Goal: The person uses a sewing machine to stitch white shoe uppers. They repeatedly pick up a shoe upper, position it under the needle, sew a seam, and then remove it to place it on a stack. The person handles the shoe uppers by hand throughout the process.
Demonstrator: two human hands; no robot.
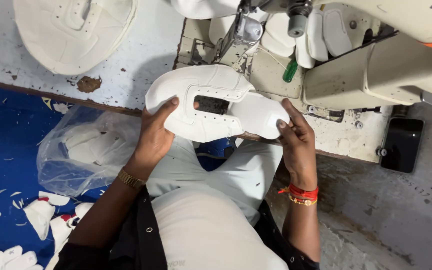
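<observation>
stitching looks partly done: white shoe upper (211, 102) sits at the table edge under the sewing machine (376, 55), left hand (156, 135) clasping its near side, right hand (296, 140) pinching the loose tongue end, while stacked uppers (73, 30) wait.

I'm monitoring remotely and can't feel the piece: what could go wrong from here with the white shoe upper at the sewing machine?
1. The left hand and right hand grip the white shoe upper just below the machine head; fingers could stray near the needle area.
2. The green-handled tool lies beside the upper and might get knocked off.
</observation>
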